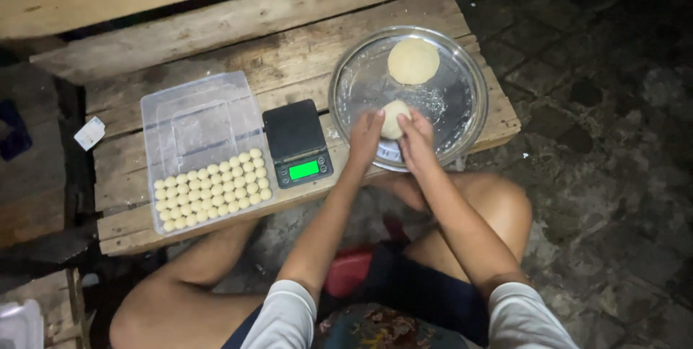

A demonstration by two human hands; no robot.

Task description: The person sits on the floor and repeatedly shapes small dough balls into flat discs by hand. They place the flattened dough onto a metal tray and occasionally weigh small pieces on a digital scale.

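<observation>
A round metal tray (462, 114) rests at the right end of a low wooden bench (289, 46). On it lies a flattened disc of pale dough (413, 60) at the far side. Nearer me sits a smaller dough ball (393, 116). My left hand (365, 138) and my right hand (417, 140) press against this ball from both sides, fingers curled around it over the tray's near rim.
A small black digital scale (297, 143) with a lit green display stands left of the tray. Further left is a clear plastic box (198, 121) holding several rows of small dough balls (213, 190). Stone paving lies to the right; my bare knees are below the bench.
</observation>
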